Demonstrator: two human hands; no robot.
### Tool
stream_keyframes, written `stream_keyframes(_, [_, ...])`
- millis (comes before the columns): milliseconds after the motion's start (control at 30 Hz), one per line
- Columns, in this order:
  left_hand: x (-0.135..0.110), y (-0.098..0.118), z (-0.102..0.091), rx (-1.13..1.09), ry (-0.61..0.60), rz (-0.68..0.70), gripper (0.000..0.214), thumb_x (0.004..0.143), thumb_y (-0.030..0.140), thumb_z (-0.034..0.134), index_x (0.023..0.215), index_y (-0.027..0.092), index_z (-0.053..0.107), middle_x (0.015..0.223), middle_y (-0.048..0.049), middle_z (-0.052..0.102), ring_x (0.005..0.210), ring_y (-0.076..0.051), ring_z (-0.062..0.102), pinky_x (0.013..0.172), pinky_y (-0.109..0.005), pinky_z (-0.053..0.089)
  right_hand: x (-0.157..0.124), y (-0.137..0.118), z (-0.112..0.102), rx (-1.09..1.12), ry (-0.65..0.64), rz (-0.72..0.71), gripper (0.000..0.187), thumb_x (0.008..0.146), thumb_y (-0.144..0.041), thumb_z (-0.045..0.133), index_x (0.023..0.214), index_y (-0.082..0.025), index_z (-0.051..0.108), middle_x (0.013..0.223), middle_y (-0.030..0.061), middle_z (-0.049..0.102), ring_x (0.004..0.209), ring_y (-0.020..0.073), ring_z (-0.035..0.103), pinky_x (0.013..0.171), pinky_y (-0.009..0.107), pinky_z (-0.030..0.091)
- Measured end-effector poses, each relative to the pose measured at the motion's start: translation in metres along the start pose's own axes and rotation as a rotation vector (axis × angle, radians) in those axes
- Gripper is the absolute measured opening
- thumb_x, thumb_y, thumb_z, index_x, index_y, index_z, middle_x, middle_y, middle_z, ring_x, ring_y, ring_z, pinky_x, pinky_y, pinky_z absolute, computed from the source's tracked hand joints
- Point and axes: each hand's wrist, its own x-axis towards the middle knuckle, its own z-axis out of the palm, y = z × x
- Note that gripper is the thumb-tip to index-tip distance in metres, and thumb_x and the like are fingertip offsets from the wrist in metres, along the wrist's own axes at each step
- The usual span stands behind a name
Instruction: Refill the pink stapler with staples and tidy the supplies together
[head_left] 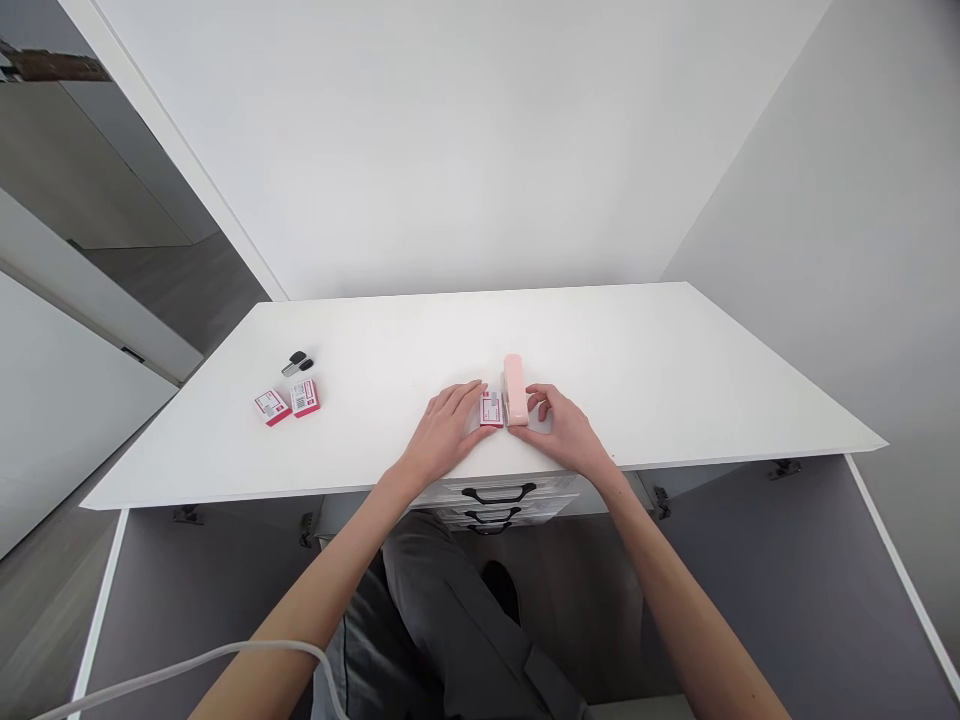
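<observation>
Near the front middle of the white cabinet top, a small red-and-white staple box (pixel 491 409) lies flat with its printed label up. My left hand (pixel 447 428) grips it from the left, thumb at its near edge and fingers at its far edge. Close beside the box, on its right, is a pale pink stapler (pixel 515 390) pointing away from me. My right hand (pixel 561 428) holds the stapler from its right side, the thumb at its near end and the fingers curled along its side. Box and stapler stand nearly side by side; whether they touch I cannot tell.
Two more red-and-white boxes (pixel 305 397) lie at the left of the cabinet top (pixel 637 370), with black-headed keys (pixel 299 362) behind them. A wall rises at the back. Below the front edge are drawers with black handles (pixel 499 494) and open cabinet doors (pixel 765 560). A white cable (pixel 225 650) crosses my left forearm.
</observation>
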Motion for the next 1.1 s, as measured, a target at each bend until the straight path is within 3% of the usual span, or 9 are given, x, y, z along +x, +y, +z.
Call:
stream_keyframes(400, [0.007, -0.002, 0.003, -0.035, 0.005, -0.054, 0.063, 0.103, 0.058, 0.052, 0.157, 0.027, 0.040, 0.148, -0.0105, 0.060, 0.140, -0.032, 0.050, 0.114, -0.051, 0.042, -0.002, -0.003, -0.001, 0.076, 0.021, 0.021, 0.052, 0.086, -0.052, 0.074, 0.129, -0.027, 0.059, 0.107, 0.0033, 0.072, 0.090, 0.0229, 0.063, 0.087, 0.040, 0.053])
stream_keyframes(567, [-0.001, -0.004, 0.000, -0.058, 0.015, -0.065, 0.074, 0.100, 0.058, 0.057, 0.162, 0.027, 0.030, 0.159, -0.0120, 0.050, 0.147, -0.032, 0.044, 0.118, -0.051, 0.039, -0.003, -0.004, -0.004, 0.159, 0.009, 0.036, 0.058, 0.083, -0.055, 0.079, 0.130, -0.027, 0.058, 0.106, 0.0031, 0.071, 0.091, 0.0222, 0.063, 0.086, 0.038, 0.052])
stream_keyframes(733, [-0.024, -0.040, -0.029, 0.066, 0.175, -0.129, 0.059, 0.102, 0.048, 0.054, 0.153, 0.021, 0.044, 0.153, -0.0158, 0.054, 0.144, -0.033, 0.046, 0.122, -0.052, 0.036, -0.002, -0.001, -0.007, 0.267, 0.068, 0.060, 0.046, 0.095, -0.058, 0.065, 0.127, -0.026, 0.059, 0.105, 0.0049, 0.070, 0.095, 0.0220, 0.065, 0.085, 0.037, 0.050])
stream_keyframes(900, [-0.067, -0.088, -0.074, 0.301, 0.355, -0.344, 0.052, 0.101, 0.044, 0.052, 0.145, 0.017, 0.055, 0.151, -0.0187, 0.053, 0.147, -0.038, 0.039, 0.124, -0.059, 0.028, -0.002, 0.003, -0.007, 0.310, 0.097, 0.071, 0.046, 0.098, -0.061, 0.060, 0.126, -0.024, 0.058, 0.104, 0.0063, 0.070, 0.097, 0.0228, 0.066, 0.088, 0.038, 0.051])
stream_keyframes(1000, [-0.092, -0.103, -0.092, 0.397, 0.390, -0.483, 0.056, 0.099, 0.045, 0.053, 0.147, 0.016, 0.055, 0.160, -0.0207, 0.045, 0.154, -0.044, 0.028, 0.124, -0.065, 0.022, -0.002, 0.004, -0.006, 0.324, 0.100, 0.080, 0.046, 0.098, -0.061, 0.059, 0.125, -0.024, 0.059, 0.103, 0.0061, 0.068, 0.094, 0.0221, 0.065, 0.089, 0.038, 0.051])
stream_keyframes(1100, [-0.108, -0.105, -0.099, 0.460, 0.355, -0.514, 0.055, 0.100, 0.044, 0.049, 0.148, 0.017, 0.055, 0.163, -0.0198, 0.044, 0.159, -0.047, 0.015, 0.124, -0.071, 0.013, -0.002, 0.004, -0.006, 0.334, 0.091, 0.083, 0.045, 0.099, -0.060, 0.059, 0.125, -0.024, 0.059, 0.105, 0.0061, 0.068, 0.095, 0.0222, 0.065, 0.091, 0.039, 0.051])
